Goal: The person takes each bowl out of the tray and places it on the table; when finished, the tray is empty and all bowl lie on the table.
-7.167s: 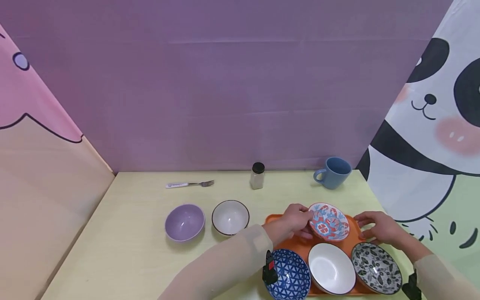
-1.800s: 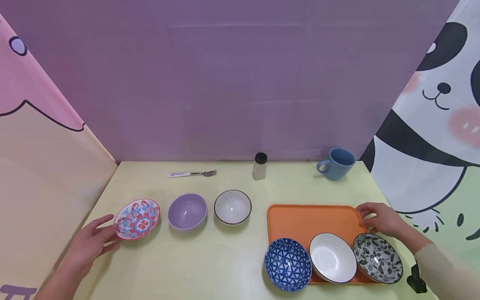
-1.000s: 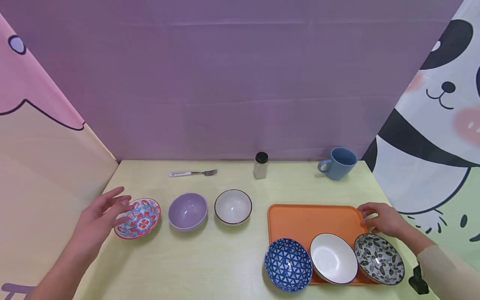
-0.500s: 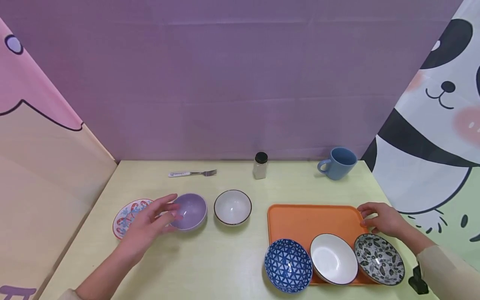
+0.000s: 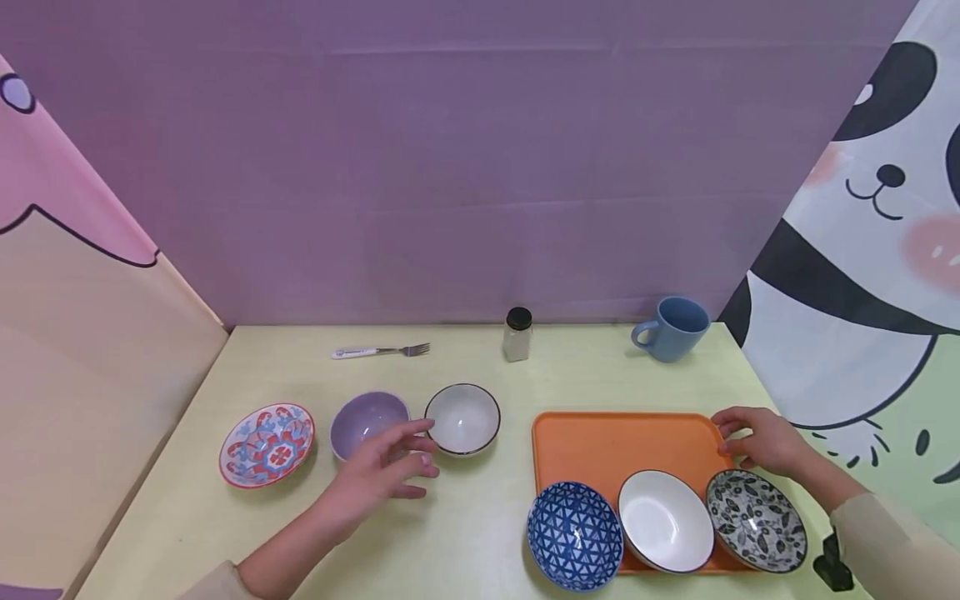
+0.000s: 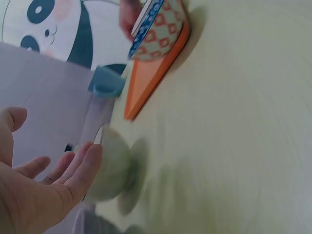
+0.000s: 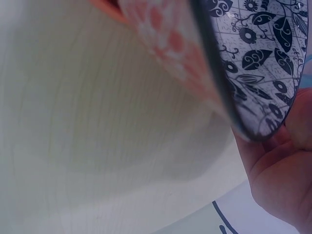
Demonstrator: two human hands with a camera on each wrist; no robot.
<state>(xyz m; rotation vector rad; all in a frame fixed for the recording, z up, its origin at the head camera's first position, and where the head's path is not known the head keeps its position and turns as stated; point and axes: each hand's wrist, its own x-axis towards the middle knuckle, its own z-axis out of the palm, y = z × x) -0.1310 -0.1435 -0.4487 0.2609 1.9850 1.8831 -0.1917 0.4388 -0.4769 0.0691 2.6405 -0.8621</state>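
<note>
My left hand (image 5: 378,475), fingers spread and holding nothing, hovers over the near side of the purple bowl (image 5: 360,417). Its fingertips are close to the white bowl with a dark rim (image 5: 463,417); the left wrist view shows that bowl (image 6: 114,165) beyond the fingers. At the right, my right hand (image 5: 765,442) grips the edge of the orange tray (image 5: 615,437) near its far corner. A white bowl (image 5: 666,521) and a black-and-white leaf-patterned bowl (image 5: 756,521) sit on the tray's near part. The blue triangle-patterned bowl (image 5: 574,535) overlaps its near left corner.
A red-and-blue patterned bowl (image 5: 267,446) stands at the left of the table. Along the back are a fork (image 5: 380,351), a black-capped shaker jar (image 5: 517,335) and a blue mug (image 5: 671,329). A purple wall (image 5: 480,167) closes off the far edge.
The red-and-blue bowl went from above the tray to the table's left side, where my left hand let go of it. That hand then moved right past the purple bowl. My right hand stayed at the tray.
</note>
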